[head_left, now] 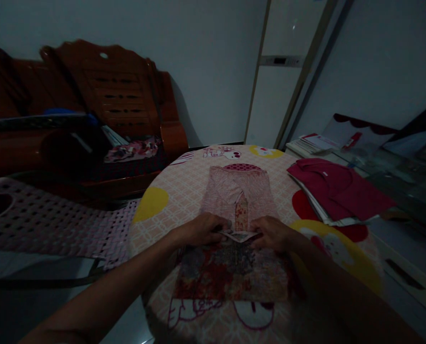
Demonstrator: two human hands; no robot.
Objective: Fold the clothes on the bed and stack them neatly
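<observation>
A shirt lies partly folded on the round table, its near half printed in grey, rust red and beige. The far part shows paler pinkish fabric, with a strip of orange print down the middle. Across its middle runs a pale edge, looking like a neckline, that sags slightly between my hands. My left hand pinches the left end of this edge. My right hand grips the right end, fingers curled over the cloth. Both hands rest low over the shirt, and their fingertips are partly hidden by the dim light.
A patterned cloth covers the round table. At its right edge lies a folded dark pink garment over white sheets. Left stand a woven chair and a carved wooden sofa. A glass-topped surface holds papers at right.
</observation>
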